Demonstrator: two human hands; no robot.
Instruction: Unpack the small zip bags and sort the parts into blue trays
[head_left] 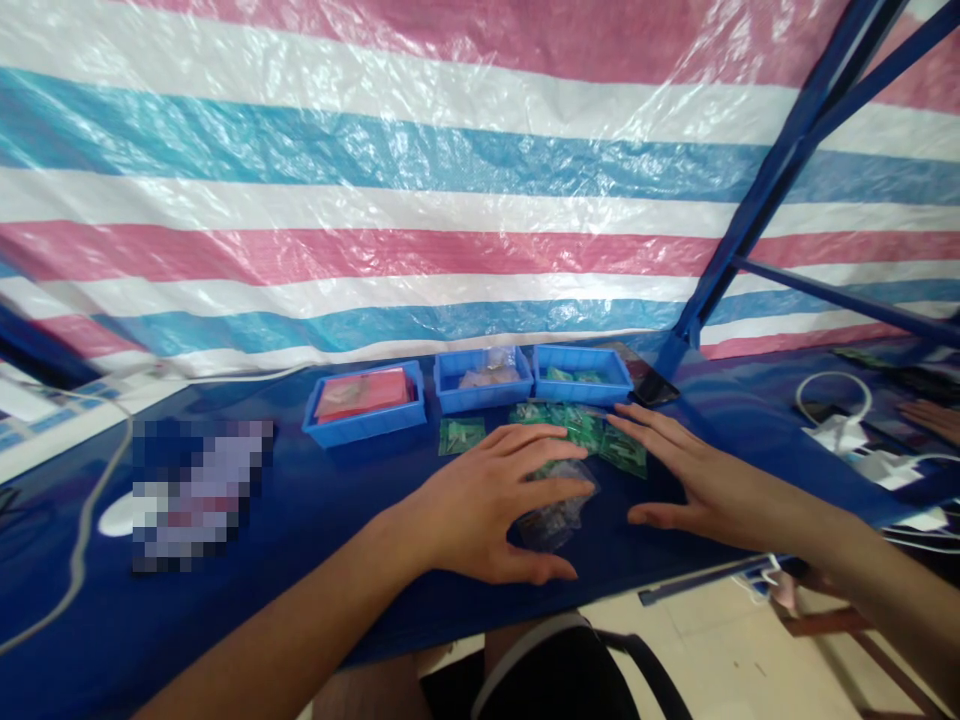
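Head view: left hand (pixel 506 500) and right hand (pixel 694 475) apart, fingers spread, nothing seen clamped. Green packets (pixel 570 425) are piled on the surface (pixel 292 520) between and beyond them; likely light, limp, slippery, best pinched by an edge.

A striped plastic sheet (pixel 450 255) hangs behind the blue table (pixel 300 510), with a metal frame (pixel 786 170) near its back edge. A grey-white cable (pixel 79 560) and a white rounded object (pixel 116 512) lie towards the left end, a looped white cable (pixel 870 395) towards the right.
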